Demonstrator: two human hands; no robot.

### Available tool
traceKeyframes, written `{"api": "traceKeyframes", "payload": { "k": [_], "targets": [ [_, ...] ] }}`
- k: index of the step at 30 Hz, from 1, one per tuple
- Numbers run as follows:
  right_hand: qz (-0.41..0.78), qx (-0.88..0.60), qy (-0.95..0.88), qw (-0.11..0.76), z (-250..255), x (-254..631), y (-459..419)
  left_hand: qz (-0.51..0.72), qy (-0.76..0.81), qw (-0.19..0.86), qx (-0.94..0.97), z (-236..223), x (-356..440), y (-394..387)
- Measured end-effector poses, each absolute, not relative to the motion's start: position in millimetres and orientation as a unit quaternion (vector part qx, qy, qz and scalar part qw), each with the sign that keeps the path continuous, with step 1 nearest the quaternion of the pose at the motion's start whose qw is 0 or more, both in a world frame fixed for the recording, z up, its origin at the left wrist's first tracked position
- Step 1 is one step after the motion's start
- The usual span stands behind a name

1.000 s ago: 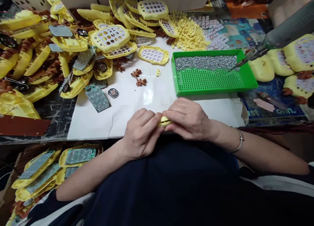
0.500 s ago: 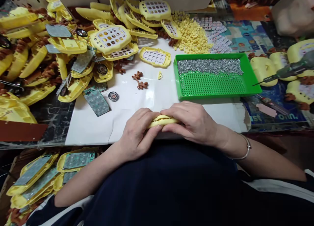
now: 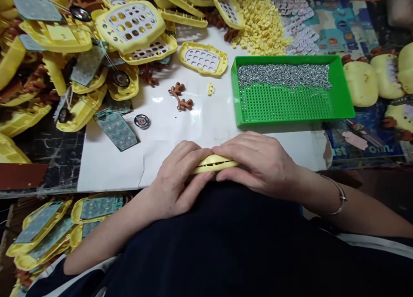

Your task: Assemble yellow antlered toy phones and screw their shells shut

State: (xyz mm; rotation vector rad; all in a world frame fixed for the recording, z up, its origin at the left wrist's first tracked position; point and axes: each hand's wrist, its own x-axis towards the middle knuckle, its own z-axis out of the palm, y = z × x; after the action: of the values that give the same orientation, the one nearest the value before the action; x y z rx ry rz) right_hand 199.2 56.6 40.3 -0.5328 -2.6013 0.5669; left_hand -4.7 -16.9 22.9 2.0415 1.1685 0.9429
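Both my hands hold one yellow plastic shell [image 3: 213,164] edge-on at the near edge of the white sheet [image 3: 167,129]. My left hand [image 3: 179,176] wraps its left end, fingers closed over the top and thumb beneath. My right hand [image 3: 258,161] covers its right end, fingers closed on it. Only the shell's slotted rim shows between the hands. A bracelet [image 3: 337,198] circles my right wrist.
A green tray [image 3: 342,94] holding several silver screws stands at the right. Yellow keypad shells [image 3: 132,26] and circuit boards [image 3: 116,130] pile at the left and back. A brown antler piece [image 3: 180,97], a small speaker [image 3: 142,121] and yellow buttons [image 3: 258,28] lie nearby.
More of the yellow shell's rim shows between my hands than a second ago. The view has tilted down, and the electric screwdriver at the right has left the tray.
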Motion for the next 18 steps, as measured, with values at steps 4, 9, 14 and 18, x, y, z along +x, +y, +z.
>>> {"api": "traceKeyframes", "payload": {
  "k": [4, 9, 14, 18],
  "targets": [
    [0.194, -0.197, -0.939, 0.206, 42, 199, 55, 0.326, 0.446, 0.291, 0.781, 29, -5, -15],
    [0.166, -0.207, -0.947, 0.183, 44, 194, 50, 0.27, 0.436, 0.219, 0.83, 39, -5, -12],
    [0.177, -0.194, -0.941, 0.214, 42, 190, 48, 0.26, 0.394, 0.21, 0.856, 42, -4, -8],
    [0.211, -0.197, -0.93, 0.227, 38, 190, 50, 0.281, 0.374, 0.219, 0.856, 38, -2, -6]
  ]
}}
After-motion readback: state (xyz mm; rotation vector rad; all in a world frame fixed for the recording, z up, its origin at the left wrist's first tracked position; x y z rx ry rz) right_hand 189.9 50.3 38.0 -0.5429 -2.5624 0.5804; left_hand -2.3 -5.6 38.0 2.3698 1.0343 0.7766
